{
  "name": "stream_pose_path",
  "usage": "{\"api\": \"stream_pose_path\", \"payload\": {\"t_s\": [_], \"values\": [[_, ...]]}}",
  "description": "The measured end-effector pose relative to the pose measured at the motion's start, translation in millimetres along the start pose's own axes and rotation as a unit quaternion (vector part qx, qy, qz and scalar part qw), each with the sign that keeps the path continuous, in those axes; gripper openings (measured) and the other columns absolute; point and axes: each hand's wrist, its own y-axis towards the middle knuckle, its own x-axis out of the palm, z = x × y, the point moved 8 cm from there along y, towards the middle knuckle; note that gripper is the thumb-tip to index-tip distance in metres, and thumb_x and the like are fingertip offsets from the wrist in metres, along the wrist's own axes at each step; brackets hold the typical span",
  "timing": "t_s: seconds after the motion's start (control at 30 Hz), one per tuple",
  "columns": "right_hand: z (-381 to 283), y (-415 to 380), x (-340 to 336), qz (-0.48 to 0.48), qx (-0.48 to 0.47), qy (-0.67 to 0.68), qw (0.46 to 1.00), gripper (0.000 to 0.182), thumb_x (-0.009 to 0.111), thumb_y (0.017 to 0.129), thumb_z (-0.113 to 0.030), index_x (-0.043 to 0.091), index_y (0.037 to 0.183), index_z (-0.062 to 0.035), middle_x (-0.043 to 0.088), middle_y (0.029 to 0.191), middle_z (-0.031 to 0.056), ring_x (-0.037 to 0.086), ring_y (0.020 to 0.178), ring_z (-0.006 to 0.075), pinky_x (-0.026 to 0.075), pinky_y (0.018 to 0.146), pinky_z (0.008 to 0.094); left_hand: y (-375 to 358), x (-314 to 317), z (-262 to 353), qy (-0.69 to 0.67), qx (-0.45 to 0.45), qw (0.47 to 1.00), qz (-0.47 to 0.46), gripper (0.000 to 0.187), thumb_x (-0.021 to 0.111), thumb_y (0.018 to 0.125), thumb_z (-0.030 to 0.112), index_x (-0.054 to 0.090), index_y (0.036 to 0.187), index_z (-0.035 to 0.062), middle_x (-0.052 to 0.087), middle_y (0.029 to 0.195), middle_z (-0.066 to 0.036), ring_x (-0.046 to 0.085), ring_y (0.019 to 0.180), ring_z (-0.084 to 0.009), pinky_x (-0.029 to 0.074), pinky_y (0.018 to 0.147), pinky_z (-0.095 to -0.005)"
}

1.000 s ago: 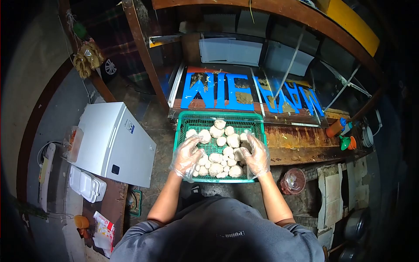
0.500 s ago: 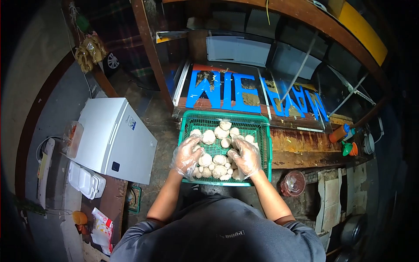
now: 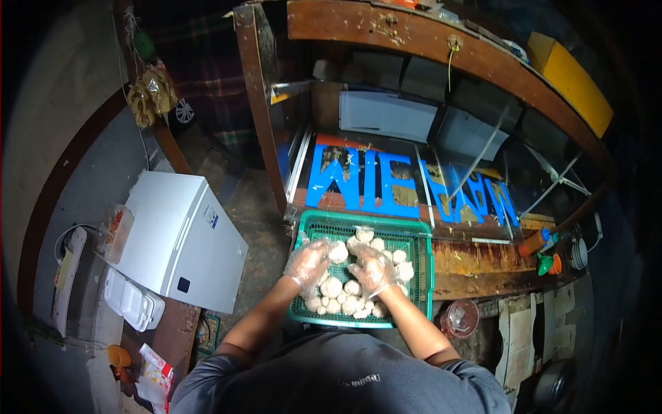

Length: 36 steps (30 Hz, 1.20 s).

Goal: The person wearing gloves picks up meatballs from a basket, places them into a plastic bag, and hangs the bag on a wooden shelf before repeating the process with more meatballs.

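A green plastic basket (image 3: 428, 276) holds pale, lumpy whitish balls (image 3: 332, 287) of mixed sizes, clustered mostly along its near side. Both my hands are inside it, in thin clear plastic gloves. My left hand (image 3: 309, 262) has its fingers bent against the side of one round ball (image 3: 338, 252) near the basket's middle left. My right hand (image 3: 374, 270) bends its fingers downward among the balls at the centre; I cannot tell what is between them. More balls (image 3: 404, 271) lie to the right of this hand, and a few sit just beyond its fingertips.
Beyond the basket stands a wood-framed glass case with blue lettering (image 3: 400, 183). A wooden counter (image 3: 469, 259) with bottles (image 3: 533, 243) runs right. A white chest freezer (image 3: 200, 241) and foam boxes (image 3: 134, 303) stand left. A reddish bucket (image 3: 460, 319) sits right of the basket.
The view has tilted, so the basket sits lower in it. Both hands have moved farther into the basket; the right one also shifted left, over a ball that showed before.
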Motion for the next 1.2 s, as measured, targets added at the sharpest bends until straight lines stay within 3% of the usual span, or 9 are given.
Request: {"api": "stream_pose_path", "payload": {"t_s": [0.17, 0.27, 0.5, 0.77, 0.83, 0.97, 1.03, 1.13, 1.2], "values": [[-17, 10, 4, -0.018, -0.008, 0.014, 1.000, 0.070, 0.066, 0.083, -0.031, 0.044, 0.144, -0.0065, 0.050, 0.143, 0.0220, 0.051, 0.128, 0.0364, 0.042, 0.107, 0.0427, 8, 19, -10, 0.121, 0.001, 0.991, -0.061, 0.045, 0.062, 0.086, 0.033, 0.063, 0.126, 0.0136, 0.059, 0.134, -0.014, 0.056, 0.124, -0.0292, 0.027, 0.117, -0.0509], [-16, 14, 19, -0.042, -0.010, 0.021, 0.999, 0.076, 0.066, 0.084, -0.030, 0.035, 0.150, -0.0078, 0.048, 0.144, 0.0221, 0.050, 0.130, 0.0365, 0.042, 0.107, 0.0424, 12, 31, -11, 0.181, -0.049, 0.963, -0.194, 0.052, 0.065, 0.083, 0.032, 0.060, 0.130, 0.0126, 0.058, 0.136, -0.011, 0.052, 0.129, -0.0263, 0.020, 0.119, -0.0549], [-10, 24, 39, -0.074, 0.007, 0.016, 0.997, 0.073, 0.071, 0.080, -0.028, 0.043, 0.144, -0.0062, 0.061, 0.128, 0.0204, 0.060, 0.115, 0.0370, 0.050, 0.095, 0.0447, 22, 44, -17, 0.172, -0.038, 0.971, -0.158, 0.050, 0.067, 0.080, 0.026, 0.060, 0.128, 0.0116, 0.059, 0.136, -0.009, 0.053, 0.129, -0.0265, 0.017, 0.118, -0.0612], [-3, 23, 43, -0.035, -0.015, -0.004, 0.999, 0.054, 0.070, 0.081, -0.026, 0.056, 0.130, -0.0096, 0.064, 0.121, 0.0171, 0.062, 0.110, 0.0357, 0.051, 0.091, 0.0462, 31, 44, -19, 0.148, -0.037, 0.981, -0.122, 0.042, 0.062, 0.084, 0.025, 0.062, 0.124, 0.0117, 0.061, 0.132, -0.012, 0.055, 0.125, -0.0303, 0.028, 0.114, -0.0532], [-1, 25, 45, -0.090, 0.011, -0.019, 0.996, 0.051, 0.069, 0.082, -0.027, 0.056, 0.129, -0.0092, 0.064, 0.124, 0.0164, 0.062, 0.111, 0.0353, 0.051, 0.092, 0.0456, 30, 39, -14, 0.149, -0.079, 0.972, -0.166, 0.037, 0.061, 0.085, 0.023, 0.065, 0.119, 0.0101, 0.065, 0.124, -0.015, 0.057, 0.121, -0.0327, 0.029, 0.114, -0.0514], [5, 31, 48, -0.059, -0.032, -0.050, 0.996, 0.052, 0.067, 0.083, -0.028, 0.056, 0.131, -0.0103, 0.063, 0.127, 0.0150, 0.062, 0.112, 0.0347, 0.052, 0.092, 0.0453, 34, 46, -18, 0.169, -0.066, 0.974, -0.135, 0.034, 0.061, 0.084, 0.022, 0.067, 0.114, 0.0084, 0.068, 0.115, -0.017, 0.059, 0.118, -0.0334, 0.035, 0.110, -0.0497], [4, 36, 50, -0.169, 0.002, -0.102, 0.980, 0.056, 0.064, 0.086, -0.027, 0.050, 0.137, -0.0104, 0.059, 0.134, 0.0174, 0.065, 0.110, 0.0337, 0.054, 0.089, 0.0443, 37, 48, -21, 0.169, -0.071, 0.974, -0.133, 0.033, 0.060, 0.084, 0.022, 0.067, 0.113, 0.0076, 0.068, 0.115, -0.018, 0.059, 0.118, -0.0324, 0.042, 0.105, -0.0476], [16, 41, 63, -0.155, -0.027, -0.120, 0.980, 0.057, 0.061, 0.088, -0.027, 0.046, 0.141, -0.0100, 0.057, 0.137, 0.0174, 0.066, 0.107, 0.0340, 0.055, 0.087, 0.0442, 38, 60, -35, 0.136, -0.130, 0.963, -0.195, 0.033, 0.060, 0.084, 0.024, 0.067, 0.112, 0.0068, 0.066, 0.119, -0.017, 0.058, 0.119, -0.0324, 0.045, 0.102, -0.0456], [16, 42, 66, -0.139, -0.046, -0.117, 0.982, 0.057, 0.060, 0.089, -0.026, 0.046, 0.142, -0.0097, 0.055, 0.139, 0.0172, 0.066, 0.108, 0.0339, 0.055, 0.088, 0.0439, 41, 59, -34, 0.154, -0.105, 0.967, -0.172, 0.032, 0.059, 0.085, 0.023, 0.069, 0.111, 0.0073, 0.068, 0.118, -0.015, 0.057, 0.122, -0.0321, 0.039, 0.106, -0.0487]]}}
